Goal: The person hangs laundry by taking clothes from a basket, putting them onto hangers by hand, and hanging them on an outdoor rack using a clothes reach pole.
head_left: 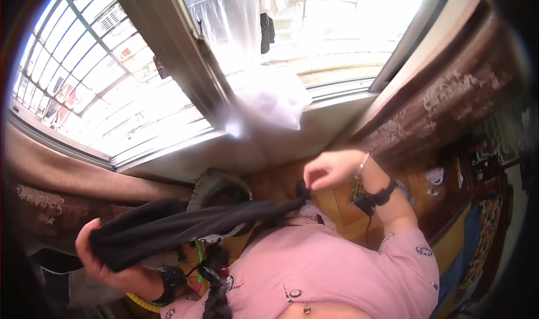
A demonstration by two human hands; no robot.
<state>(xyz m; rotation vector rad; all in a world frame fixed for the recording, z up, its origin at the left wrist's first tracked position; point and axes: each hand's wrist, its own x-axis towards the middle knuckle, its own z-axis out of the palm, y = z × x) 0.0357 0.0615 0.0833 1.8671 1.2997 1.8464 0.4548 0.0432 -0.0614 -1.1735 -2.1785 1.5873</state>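
Left hand (pixel 92 260), at eight o'clock, grips the black cloth (pixel 191 229); right hand (pixel 332 170), at four o'clock, pinches its narrow end. Stretched between them, it appears light, soft, pliant; best held at both ends.

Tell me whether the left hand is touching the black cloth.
Touching: the head view shows the left hand holding one end of the black cloth.

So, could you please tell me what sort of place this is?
Probably a room in a home, by a window: the barred window, the patterned brown curtain on the right and the wood-look floor suggest it.
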